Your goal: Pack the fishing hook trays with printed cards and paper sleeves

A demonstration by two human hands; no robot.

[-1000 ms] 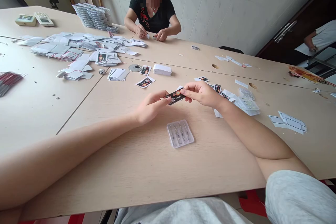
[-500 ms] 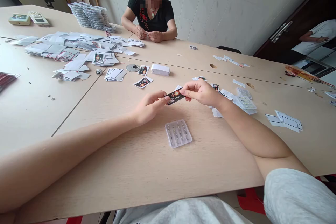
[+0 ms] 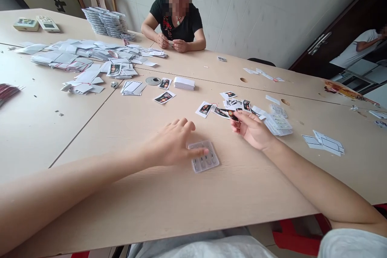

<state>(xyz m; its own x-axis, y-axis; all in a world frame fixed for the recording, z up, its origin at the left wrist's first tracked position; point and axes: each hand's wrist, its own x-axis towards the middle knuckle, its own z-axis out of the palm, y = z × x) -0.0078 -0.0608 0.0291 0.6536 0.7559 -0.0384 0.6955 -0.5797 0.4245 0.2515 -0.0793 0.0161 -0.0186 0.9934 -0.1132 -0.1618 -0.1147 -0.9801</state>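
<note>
A clear plastic case with several hooks in its compartments lies on the table near the front. Over its upper left part reaches my left hand, fingers apart and thumb across the case, holding nothing. To the right, my right hand pinches a black printed card between thumb and fingers. Just beyond that card, more printed cards lie loose on the table.
Clear cases are stacked right of my right hand. White cards stand in a block farther back. Heaps of paper cards cover the back left. A person sits across the table, holding something small.
My left hand has let go of the black card and moved down over the case, its fingers opening. My right hand has carried the card to the right and slightly down.
</note>
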